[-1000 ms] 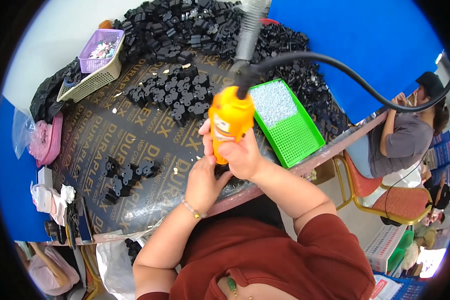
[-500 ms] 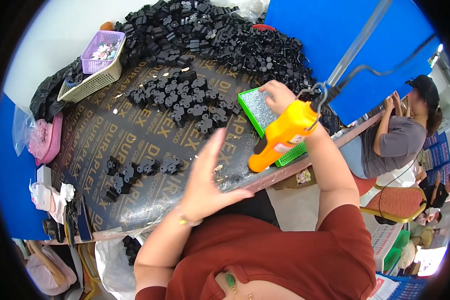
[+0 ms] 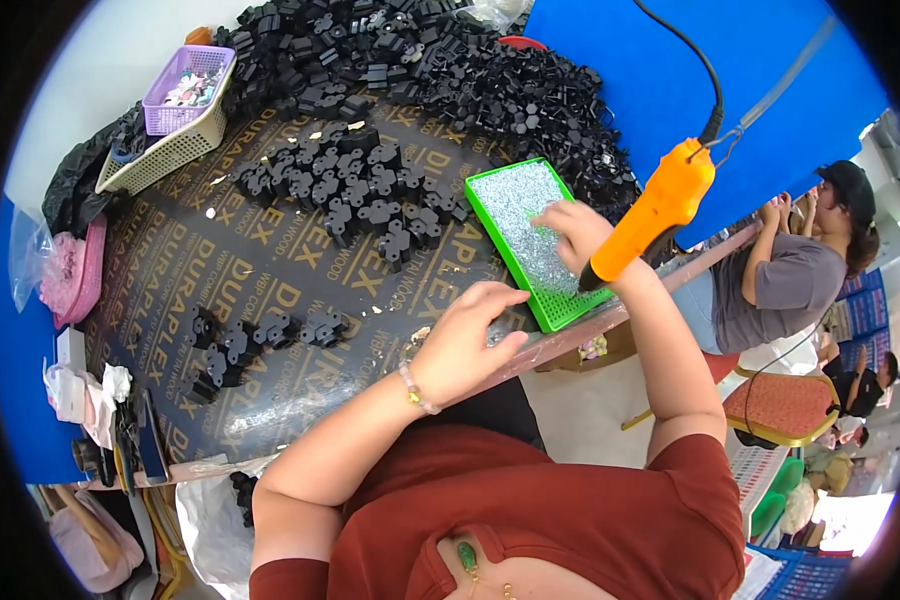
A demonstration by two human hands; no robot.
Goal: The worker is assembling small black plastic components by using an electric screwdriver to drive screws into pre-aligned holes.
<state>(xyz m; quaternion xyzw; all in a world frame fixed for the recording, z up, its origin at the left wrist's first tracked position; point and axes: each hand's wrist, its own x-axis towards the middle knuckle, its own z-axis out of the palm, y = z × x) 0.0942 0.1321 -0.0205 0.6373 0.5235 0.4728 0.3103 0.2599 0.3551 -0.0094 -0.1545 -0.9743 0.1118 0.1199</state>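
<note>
A green tray (image 3: 492, 218) full of tiny silvery metal pieces lies near the front edge of the table. Over it is my right hand (image 3: 578, 236), its fingers bent down to the pieces with thumb and fingertips apart. I cannot make out whether any piece is between them. An orange and black power screwdriver (image 3: 660, 208) hangs above my right wrist, not held. My left hand (image 3: 470, 338) is open at the table edge, left of the tray, thumb apart from the fingers and nothing in it. Beyond it, black plastic parts (image 3: 370, 195) stand in a cluster.
A large heap of black parts (image 3: 370, 55) covers the back of the table. Another small group of parts (image 3: 235, 340) lies at the left. Purple (image 3: 185, 90) and cream baskets (image 3: 170, 160) stand at the far left. A co-worker (image 3: 785, 260) sits at the right.
The screwdriver has swung up and to the right. My left hand has lowered and come right toward the tray. My right hand has dropped lower over the tray's metal pieces.
</note>
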